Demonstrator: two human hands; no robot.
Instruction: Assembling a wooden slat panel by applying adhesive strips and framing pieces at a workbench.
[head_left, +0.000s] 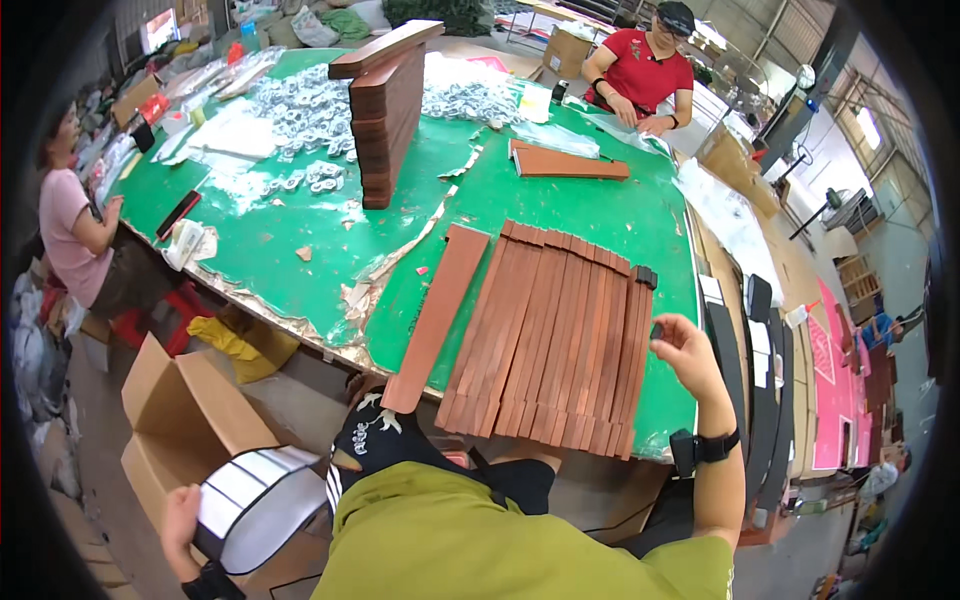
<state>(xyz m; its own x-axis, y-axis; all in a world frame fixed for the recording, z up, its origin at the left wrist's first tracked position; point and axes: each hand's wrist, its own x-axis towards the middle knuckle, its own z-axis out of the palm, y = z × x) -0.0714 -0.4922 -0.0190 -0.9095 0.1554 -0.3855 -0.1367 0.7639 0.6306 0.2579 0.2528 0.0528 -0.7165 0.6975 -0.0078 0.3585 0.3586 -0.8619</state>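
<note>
At the lower left my left hand is closed at the edge of a curled strip of white panels with black edges. My right hand is raised beside the right end of a row of wooden slats, pinching a small black pad. The reddish-brown slats lie side by side on the green table. On the far end of the rightmost slats sits a black piece. A wider brown board lies apart, left of the row, its near end over the table edge.
A tall stack of brown boards stands behind, near piles of metal fittings. An open cardboard box is at my left. One person in red works across the table; another in pink stands left. Black strips lie right.
</note>
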